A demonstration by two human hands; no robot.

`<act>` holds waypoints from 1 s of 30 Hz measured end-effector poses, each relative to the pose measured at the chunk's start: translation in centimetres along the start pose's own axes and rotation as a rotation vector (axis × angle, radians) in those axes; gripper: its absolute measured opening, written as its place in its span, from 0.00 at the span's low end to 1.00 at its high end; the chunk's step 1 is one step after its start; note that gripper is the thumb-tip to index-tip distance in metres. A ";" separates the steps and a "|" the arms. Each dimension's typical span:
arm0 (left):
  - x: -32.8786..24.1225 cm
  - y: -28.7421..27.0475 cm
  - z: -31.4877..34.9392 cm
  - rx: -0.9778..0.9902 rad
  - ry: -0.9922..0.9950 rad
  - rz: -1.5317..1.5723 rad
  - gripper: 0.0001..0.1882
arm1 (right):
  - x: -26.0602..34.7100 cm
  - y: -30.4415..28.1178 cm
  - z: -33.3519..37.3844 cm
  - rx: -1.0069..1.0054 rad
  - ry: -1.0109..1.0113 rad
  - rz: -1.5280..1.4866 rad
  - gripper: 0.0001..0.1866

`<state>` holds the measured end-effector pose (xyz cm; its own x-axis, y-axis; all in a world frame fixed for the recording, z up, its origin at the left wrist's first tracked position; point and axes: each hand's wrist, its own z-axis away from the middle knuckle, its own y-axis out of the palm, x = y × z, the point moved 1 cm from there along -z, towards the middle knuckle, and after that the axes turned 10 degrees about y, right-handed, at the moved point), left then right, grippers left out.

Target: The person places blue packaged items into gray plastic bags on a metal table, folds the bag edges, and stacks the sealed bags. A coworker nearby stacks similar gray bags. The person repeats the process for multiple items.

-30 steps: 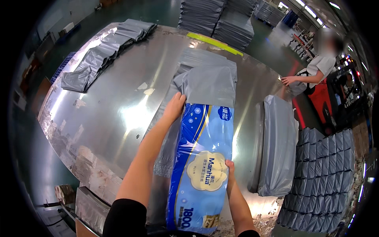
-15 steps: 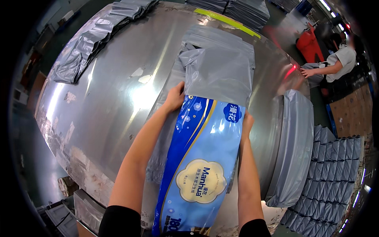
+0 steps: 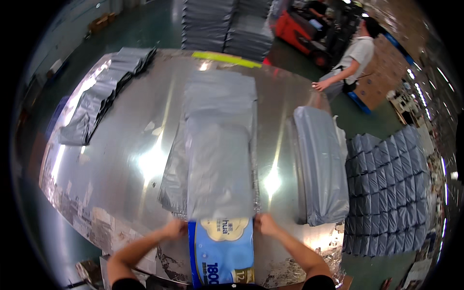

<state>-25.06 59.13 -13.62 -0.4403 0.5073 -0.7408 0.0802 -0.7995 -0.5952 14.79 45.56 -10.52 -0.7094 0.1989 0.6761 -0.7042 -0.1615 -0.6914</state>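
Note:
A long blue plastic-wrapped pack with a cream flower-shaped label lies lengthwise in front of me. Its far part is hidden inside a grey plastic bag, and the near part shows. At the bag's mouth, my left hand is closed on the left edge of the bag. My right hand grips the same bag at its right edge; both hands are somewhat blurred. More flat grey bags lie underneath, on the metal table.
A filled grey bag lies at the table's right; folded grey bags lie far left. Bundled grey packs stand off the right edge, and grey stacks beyond the far edge. A co-worker stands far right near a red forklift.
Both hands have come toward me, drawing the grey bag over most of the blue pack. The view has shifted, showing more of the room beyond the table.

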 end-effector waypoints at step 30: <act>-11.9 18.9 11.2 -0.643 -0.202 0.693 0.11 | 2.7 6.1 25.4 -0.633 0.376 0.000 0.14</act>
<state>-28.35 34.39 -12.61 -0.2517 -0.1235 -0.9599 0.8278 -0.5414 -0.1474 7.84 20.60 -6.45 -0.5718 0.5354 0.6216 -0.4723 0.4047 -0.7830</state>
